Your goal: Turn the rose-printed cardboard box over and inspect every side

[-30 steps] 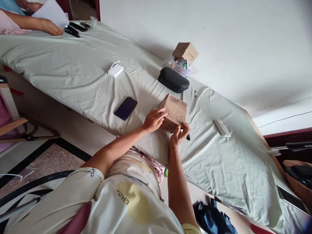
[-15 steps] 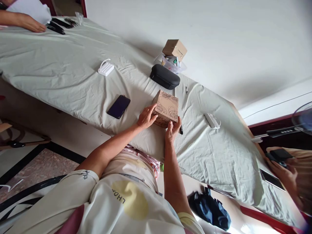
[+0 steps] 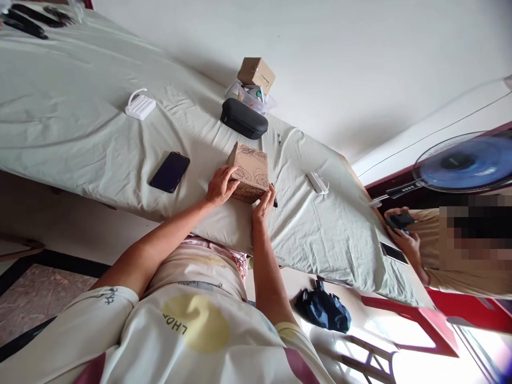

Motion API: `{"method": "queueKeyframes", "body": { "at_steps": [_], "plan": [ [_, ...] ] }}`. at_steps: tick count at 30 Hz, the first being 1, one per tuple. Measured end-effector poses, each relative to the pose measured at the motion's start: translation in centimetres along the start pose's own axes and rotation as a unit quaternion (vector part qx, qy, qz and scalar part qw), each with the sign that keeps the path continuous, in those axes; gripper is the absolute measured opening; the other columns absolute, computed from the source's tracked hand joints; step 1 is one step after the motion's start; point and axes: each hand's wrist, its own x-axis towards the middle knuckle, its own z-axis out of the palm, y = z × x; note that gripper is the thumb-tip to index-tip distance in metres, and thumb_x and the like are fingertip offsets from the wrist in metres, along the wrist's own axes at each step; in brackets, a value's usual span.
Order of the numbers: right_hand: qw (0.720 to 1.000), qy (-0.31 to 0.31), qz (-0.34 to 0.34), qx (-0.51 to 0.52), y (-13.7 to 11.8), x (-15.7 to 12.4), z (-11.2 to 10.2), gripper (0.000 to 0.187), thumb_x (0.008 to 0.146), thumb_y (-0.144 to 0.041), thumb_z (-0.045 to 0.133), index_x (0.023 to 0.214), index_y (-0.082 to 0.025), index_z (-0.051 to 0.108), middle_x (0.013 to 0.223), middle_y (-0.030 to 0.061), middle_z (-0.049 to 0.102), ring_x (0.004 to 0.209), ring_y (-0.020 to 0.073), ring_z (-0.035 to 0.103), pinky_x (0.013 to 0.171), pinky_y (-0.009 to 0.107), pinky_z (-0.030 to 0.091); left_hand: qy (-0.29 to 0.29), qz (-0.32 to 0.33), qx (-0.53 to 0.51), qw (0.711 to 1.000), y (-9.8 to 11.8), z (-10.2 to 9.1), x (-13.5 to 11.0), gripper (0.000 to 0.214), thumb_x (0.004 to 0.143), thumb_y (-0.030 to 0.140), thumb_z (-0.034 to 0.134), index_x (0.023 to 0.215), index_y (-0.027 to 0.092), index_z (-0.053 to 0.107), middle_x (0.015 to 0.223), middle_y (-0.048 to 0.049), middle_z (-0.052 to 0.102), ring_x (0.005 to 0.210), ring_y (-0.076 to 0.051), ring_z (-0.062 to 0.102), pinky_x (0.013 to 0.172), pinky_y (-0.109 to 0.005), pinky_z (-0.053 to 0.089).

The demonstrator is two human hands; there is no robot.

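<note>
A brown cardboard box (image 3: pixel 250 169) with dark scribbled line drawings sits on the cloth-covered table in front of me. My left hand (image 3: pixel 221 185) grips its left side, thumb at the near face and fingers over the edge. At the near right corner, my right hand (image 3: pixel 264 204) holds the box with curled fingers. Partly hidden behind my right hand is a small black object (image 3: pixel 275 202). Left of the box lies a dark smartphone (image 3: pixel 170 172). Beyond the box rests a black hard case (image 3: pixel 244 118).
A white power bank (image 3: pixel 140 106) lies left and another white device (image 3: pixel 317 183) right. A clear tub (image 3: pixel 256 100) and a plain carton (image 3: pixel 256 72) stand by the wall. At right are a fan (image 3: pixel 456 160) and a seated person (image 3: pixel 430 256) holding a dark object.
My view has swung to the right, so the table things sit further left. The other person's hand at the upper left has gone from view. Both my hands stay on the box.
</note>
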Motion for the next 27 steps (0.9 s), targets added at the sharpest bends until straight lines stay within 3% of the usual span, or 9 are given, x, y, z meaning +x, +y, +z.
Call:
{"method": "queueKeyframes", "body": {
  "at_steps": [3, 9, 17, 24, 27],
  "plan": [
    [0.999, 0.043, 0.011, 0.023, -0.6, 0.1, 0.1, 0.059, 0.108, -0.061, 0.029, 0.139, -0.020, 0.058, 0.137, 0.0155, 0.064, 0.132, 0.0242, 0.061, 0.118, 0.049, 0.048, 0.012, 0.010, 0.010, 1.000, -0.3, 0.1, -0.1, 0.057, 0.110, 0.058, 0.040, 0.146, 0.019, 0.058, 0.136, -0.0177, 0.067, 0.128, -0.029, 0.063, 0.118, -0.046, 0.048],
    [0.997, 0.052, 0.021, 0.050, -0.8, 0.9, 0.9, 0.071, 0.101, -0.077, 0.031, 0.131, -0.020, 0.060, 0.130, 0.0139, 0.067, 0.125, 0.0246, 0.063, 0.114, 0.046, 0.051, 0.021, 0.026, 0.035, 0.999, -0.9, 0.4, 0.1, 0.060, 0.111, 0.060, 0.033, 0.148, 0.017, 0.056, 0.138, -0.0190, 0.067, 0.128, -0.029, 0.063, 0.118, -0.046, 0.047],
    [0.994, 0.061, 0.028, 0.085, -1.6, 1.4, 2.0, 0.077, 0.097, -0.084, 0.036, 0.127, -0.018, 0.062, 0.123, 0.0130, 0.068, 0.121, 0.0257, 0.063, 0.109, 0.044, 0.054, 0.017, 0.007, 0.029, 0.999, -1.4, 0.3, 0.5, 0.064, 0.111, 0.062, 0.032, 0.150, 0.017, 0.055, 0.142, -0.0194, 0.066, 0.133, -0.029, 0.061, 0.121, -0.046, 0.044],
    [0.991, 0.069, 0.053, 0.107, -1.6, 1.1, 2.3, 0.073, 0.099, -0.080, 0.037, 0.126, -0.018, 0.062, 0.121, 0.0132, 0.068, 0.117, 0.0256, 0.065, 0.109, 0.047, 0.055, 0.023, 0.021, 0.022, 0.999, -1.5, -0.4, 0.6, 0.070, 0.110, 0.068, 0.028, 0.148, 0.016, 0.056, 0.141, -0.0203, 0.066, 0.134, -0.029, 0.062, 0.121, -0.045, 0.046],
    [0.988, 0.106, 0.043, 0.103, -2.0, 1.1, 1.9, 0.063, 0.104, -0.073, 0.037, 0.126, -0.020, 0.064, 0.123, 0.0128, 0.067, 0.119, 0.0256, 0.065, 0.110, 0.048, 0.054, 0.021, 0.026, 0.021, 0.999, -1.7, -0.7, 0.7, 0.071, 0.109, 0.069, 0.028, 0.147, 0.016, 0.056, 0.140, -0.0207, 0.067, 0.133, -0.029, 0.063, 0.120, -0.046, 0.047]
  ]
}}
